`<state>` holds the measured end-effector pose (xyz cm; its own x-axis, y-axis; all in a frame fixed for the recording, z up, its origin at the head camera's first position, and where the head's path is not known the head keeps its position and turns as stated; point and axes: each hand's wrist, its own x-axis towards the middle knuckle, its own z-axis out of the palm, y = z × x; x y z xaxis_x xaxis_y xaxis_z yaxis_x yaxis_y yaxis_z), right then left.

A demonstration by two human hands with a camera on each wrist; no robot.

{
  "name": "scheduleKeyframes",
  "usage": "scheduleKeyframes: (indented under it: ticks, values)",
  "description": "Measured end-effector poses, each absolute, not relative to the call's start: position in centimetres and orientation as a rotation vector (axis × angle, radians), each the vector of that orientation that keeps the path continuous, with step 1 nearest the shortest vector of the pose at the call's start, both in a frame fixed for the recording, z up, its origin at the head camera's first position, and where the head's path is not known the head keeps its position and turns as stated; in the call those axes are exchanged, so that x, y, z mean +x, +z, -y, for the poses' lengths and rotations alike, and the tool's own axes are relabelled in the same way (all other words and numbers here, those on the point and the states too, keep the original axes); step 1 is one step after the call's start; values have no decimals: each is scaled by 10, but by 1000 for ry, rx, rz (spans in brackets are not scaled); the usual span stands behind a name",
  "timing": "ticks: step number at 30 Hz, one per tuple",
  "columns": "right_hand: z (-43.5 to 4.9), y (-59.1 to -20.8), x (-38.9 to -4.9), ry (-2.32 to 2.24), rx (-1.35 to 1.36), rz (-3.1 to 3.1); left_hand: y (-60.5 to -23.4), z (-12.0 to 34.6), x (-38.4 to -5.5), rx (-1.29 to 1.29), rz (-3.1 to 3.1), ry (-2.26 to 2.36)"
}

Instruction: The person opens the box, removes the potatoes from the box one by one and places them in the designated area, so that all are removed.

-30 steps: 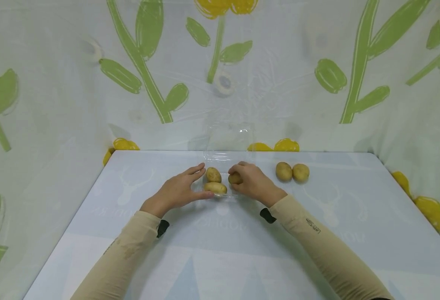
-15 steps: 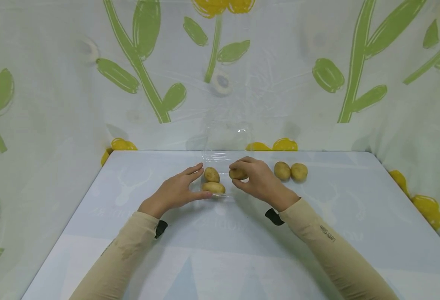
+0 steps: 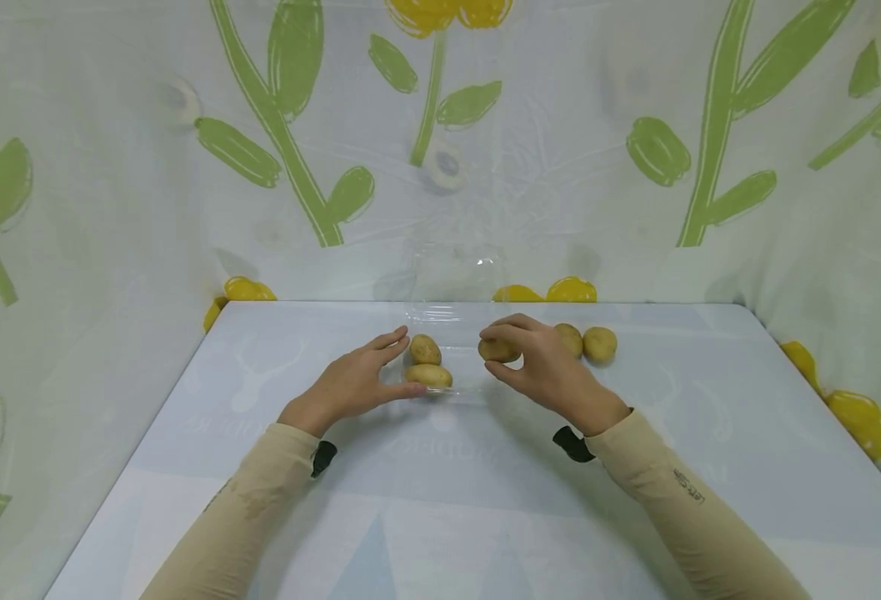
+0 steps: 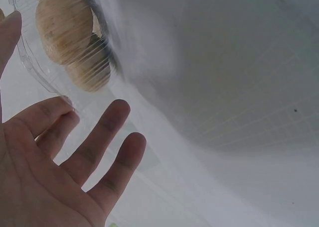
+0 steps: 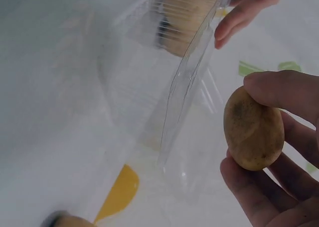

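in the clear container (image 3: 440, 314) lie two potatoes (image 3: 428, 376), left hand (image 3: 346, 383) spread beside it, right hand (image 3: 553, 371) pinching another potato (image 3: 496, 350).

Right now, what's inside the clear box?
A front potato and a back potato, in the left side of the box. The left hand hides a little of the front one; what lies under both is covered.

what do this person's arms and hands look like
The left sleeve and right sleeve are beige; the right has dark lettering, the left brownish blotches. The left hand and right hand are bare, with a black piece near each wrist.
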<state>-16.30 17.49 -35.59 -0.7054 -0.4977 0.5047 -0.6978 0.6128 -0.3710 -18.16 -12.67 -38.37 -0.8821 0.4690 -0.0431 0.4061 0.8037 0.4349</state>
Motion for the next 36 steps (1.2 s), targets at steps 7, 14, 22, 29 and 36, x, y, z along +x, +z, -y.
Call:
scheduleKeyframes:
  ticks: [7,14,22,29,36]
  values:
    - [-190,-355,-158,817,928,2449,-385,127,-181,687,-2841,635]
    - [-208,-357,-151,833,865,2524,-385,127,-180,690,-2837,650]
    - [-229,-363,-147,815,824,2532,-384,126,-181,703,-2835,654]
    - [-247,-373,-147,722,787,2507,-385,126,-181,690,-2826,659]
    - [-266,-382,-146,704,726,2529,-383,126,-180,682,-2828,670]
